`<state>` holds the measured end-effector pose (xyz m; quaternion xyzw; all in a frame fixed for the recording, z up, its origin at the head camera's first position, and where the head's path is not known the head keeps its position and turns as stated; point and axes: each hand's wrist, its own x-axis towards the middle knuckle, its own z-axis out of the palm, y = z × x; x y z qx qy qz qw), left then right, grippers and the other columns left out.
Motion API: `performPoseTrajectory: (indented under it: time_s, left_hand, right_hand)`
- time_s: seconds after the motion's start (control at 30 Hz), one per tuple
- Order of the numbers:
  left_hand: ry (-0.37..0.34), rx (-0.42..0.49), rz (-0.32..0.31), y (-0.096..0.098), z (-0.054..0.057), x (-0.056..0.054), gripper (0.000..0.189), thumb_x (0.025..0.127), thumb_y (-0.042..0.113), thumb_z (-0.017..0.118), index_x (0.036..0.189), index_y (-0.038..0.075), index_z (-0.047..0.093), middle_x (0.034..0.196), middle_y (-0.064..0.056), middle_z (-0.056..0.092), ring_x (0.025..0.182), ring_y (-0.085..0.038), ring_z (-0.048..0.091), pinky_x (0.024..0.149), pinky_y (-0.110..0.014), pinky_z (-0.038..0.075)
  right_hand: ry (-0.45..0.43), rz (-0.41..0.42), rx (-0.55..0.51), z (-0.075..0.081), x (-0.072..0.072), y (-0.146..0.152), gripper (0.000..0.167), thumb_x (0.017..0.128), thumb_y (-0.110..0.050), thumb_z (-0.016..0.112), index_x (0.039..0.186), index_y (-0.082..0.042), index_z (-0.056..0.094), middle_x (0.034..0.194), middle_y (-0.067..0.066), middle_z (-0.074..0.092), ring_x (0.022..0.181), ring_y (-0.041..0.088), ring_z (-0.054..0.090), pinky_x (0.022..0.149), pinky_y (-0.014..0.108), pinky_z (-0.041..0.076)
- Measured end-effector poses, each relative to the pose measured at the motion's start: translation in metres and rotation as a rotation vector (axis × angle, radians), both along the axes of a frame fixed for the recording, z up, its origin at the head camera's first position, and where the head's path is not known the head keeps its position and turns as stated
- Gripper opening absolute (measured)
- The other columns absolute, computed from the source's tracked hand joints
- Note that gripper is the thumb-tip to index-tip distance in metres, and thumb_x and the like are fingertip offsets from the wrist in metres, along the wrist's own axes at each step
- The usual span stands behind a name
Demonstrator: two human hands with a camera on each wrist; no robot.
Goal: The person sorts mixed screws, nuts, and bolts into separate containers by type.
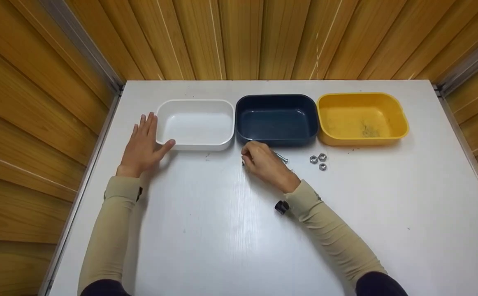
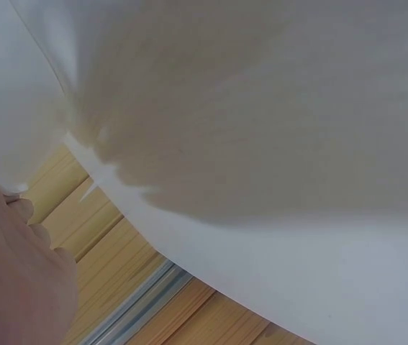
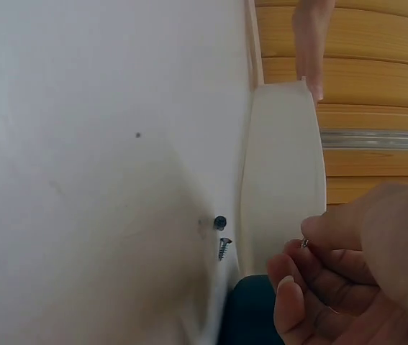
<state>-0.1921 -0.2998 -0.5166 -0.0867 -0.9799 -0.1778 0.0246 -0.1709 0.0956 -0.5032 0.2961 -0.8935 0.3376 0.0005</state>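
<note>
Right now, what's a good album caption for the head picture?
Left hand at the white box, right hand near the blue box, three nuts nearby.

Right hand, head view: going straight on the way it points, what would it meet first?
Most likely the white tray, at its near right corner; how high the right hand sits is unclear, so it might pass over.
</note>
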Motion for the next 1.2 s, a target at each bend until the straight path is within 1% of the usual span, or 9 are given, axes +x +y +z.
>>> performPoseTrajectory:
  time_s: [0.1,0.2,0.37,0.53,0.7,0.83,0.93,1.03,1.2]
  left_hand:
    - [0.004,-0.003,0.002,0.0,0.001,0.0,0.108,0.101,0.072,0.05,0.17,-0.002,0.013,0.179,-0.021,0.012,0.167,-0.041,0.005,0.136,-0.057,0.006]
    - [0.005,0.005,0.0,0.001,0.0,0.0,0.108,0.101,0.072,0.051,0.17,-0.002,0.014,0.179,-0.021,0.012,0.167,-0.041,0.005,0.136,-0.058,0.006]
    - [0.009,0.013,-0.01,0.002,0.002,-0.002,0.107,0.102,0.071,0.051,0.169,-0.003,0.014,0.178,-0.022,0.013,0.167,-0.041,0.005,0.136,-0.057,0.006]
    - [0.003,0.003,-0.01,0.001,0.002,0.001,0.106,0.102,0.069,0.051,0.169,-0.005,0.014,0.178,-0.024,0.014,0.167,-0.042,0.006,0.136,-0.057,0.007]
    - [-0.012,-0.009,-0.014,0.001,0.004,0.0,0.107,0.102,0.071,0.05,0.169,-0.004,0.013,0.178,-0.023,0.012,0.167,-0.041,0.004,0.136,-0.057,0.006]
    - [-0.013,-0.019,-0.01,0.001,0.005,-0.001,0.107,0.102,0.072,0.049,0.169,-0.003,0.012,0.178,-0.023,0.012,0.167,-0.041,0.004,0.136,-0.057,0.007]
    - [-0.015,-0.026,-0.009,0.002,0.005,-0.002,0.107,0.102,0.072,0.048,0.169,-0.004,0.011,0.178,-0.023,0.011,0.167,-0.04,0.004,0.136,-0.056,0.006]
    - [-0.027,-0.036,-0.009,0.004,0.005,-0.003,0.107,0.103,0.072,0.046,0.169,-0.003,0.01,0.179,-0.022,0.01,0.167,-0.038,0.002,0.136,-0.054,0.005]
    - [-0.046,-0.046,-0.012,0.003,0.005,-0.001,0.107,0.103,0.071,0.046,0.17,-0.003,0.008,0.179,-0.022,0.008,0.167,-0.038,0.0,0.136,-0.053,0.004]
  right_hand:
    - [0.039,0.025,-0.029,0.007,0.001,-0.003,0.006,0.102,-0.002,0.065,0.104,0.002,0.069,0.098,0.014,0.069,0.09,0.024,0.067,0.08,0.038,0.06]
    - [0.064,0.045,-0.039,0.013,0.002,-0.006,0.005,0.102,-0.002,0.066,0.104,0.002,0.069,0.098,0.013,0.069,0.089,0.024,0.067,0.08,0.036,0.06]
    - [0.063,0.065,-0.054,0.026,-0.001,-0.01,0.005,0.102,0.0,0.066,0.105,0.002,0.069,0.1,0.012,0.068,0.093,0.024,0.069,0.082,0.034,0.061]
    - [0.06,0.108,-0.059,0.036,-0.008,-0.016,0.007,0.103,-0.001,0.065,0.106,0.002,0.07,0.102,0.012,0.068,0.094,0.023,0.068,0.083,0.033,0.061]
    - [0.081,0.136,-0.055,0.043,-0.019,-0.019,0.007,0.102,-0.004,0.066,0.104,0.0,0.071,0.1,0.011,0.068,0.091,0.022,0.064,0.079,0.034,0.058]
    - [0.09,0.163,-0.052,0.048,-0.031,-0.024,0.008,0.101,-0.007,0.068,0.103,-0.001,0.072,0.1,0.011,0.069,0.09,0.023,0.065,0.079,0.033,0.057]
    - [0.083,0.178,-0.054,0.052,-0.041,-0.028,0.008,0.103,-0.007,0.067,0.104,0.0,0.072,0.101,0.012,0.07,0.091,0.023,0.066,0.079,0.033,0.058]
    - [0.078,0.184,-0.05,0.057,-0.049,-0.034,0.008,0.104,-0.006,0.066,0.104,0.0,0.072,0.101,0.012,0.07,0.092,0.023,0.067,0.081,0.033,0.058]
    - [0.075,0.194,-0.017,0.064,-0.058,-0.045,0.01,0.105,-0.008,0.064,0.106,-0.001,0.071,0.105,0.012,0.07,0.098,0.024,0.068,0.087,0.035,0.059]
